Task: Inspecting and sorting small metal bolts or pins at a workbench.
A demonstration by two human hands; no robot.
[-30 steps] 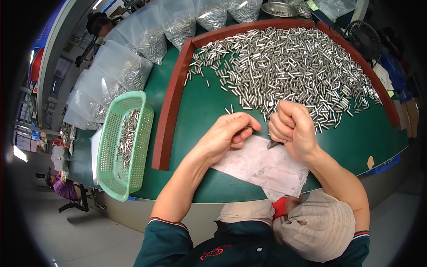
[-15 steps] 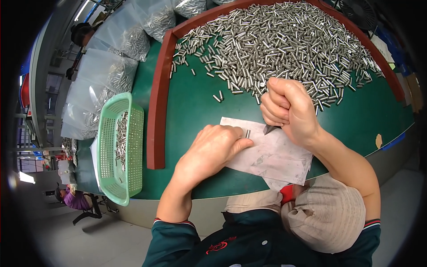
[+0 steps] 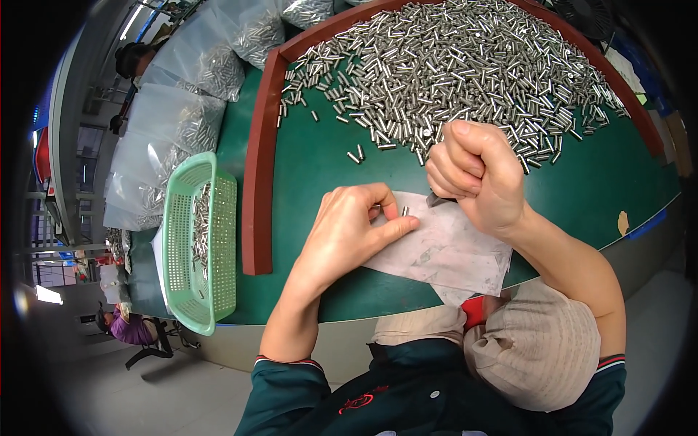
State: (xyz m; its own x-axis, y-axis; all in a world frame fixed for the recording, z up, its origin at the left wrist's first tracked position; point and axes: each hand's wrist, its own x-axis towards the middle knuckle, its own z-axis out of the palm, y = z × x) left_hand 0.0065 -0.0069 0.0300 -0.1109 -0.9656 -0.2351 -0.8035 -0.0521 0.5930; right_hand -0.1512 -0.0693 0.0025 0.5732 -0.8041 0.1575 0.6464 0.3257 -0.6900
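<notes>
My left hand [image 3: 347, 234] rests on a white sheet of paper [image 3: 454, 254] on the green table, its fingers pinched around a few small metal pins [image 3: 375, 211]. One short pin [image 3: 406, 211] stands just off its index fingertip. My right hand [image 3: 476, 174] is closed in a fist above the paper's far edge, and the dark tip of a small tool [image 3: 436, 198] pokes out below it. A large heap of shiny metal pins [image 3: 451, 69] lies just beyond both hands.
A brown curved rim [image 3: 256, 196] borders the green table [image 3: 582, 189]. A green plastic basket [image 3: 182, 283] holding pins stands left of it, with clear bags of pins [image 3: 174, 123] behind. A capped head [image 3: 538, 349] fills the lower right.
My left hand slid back along the paper and curled its fingers over pins. My right fist stayed over the paper's far edge with the tool tip pointing down.
</notes>
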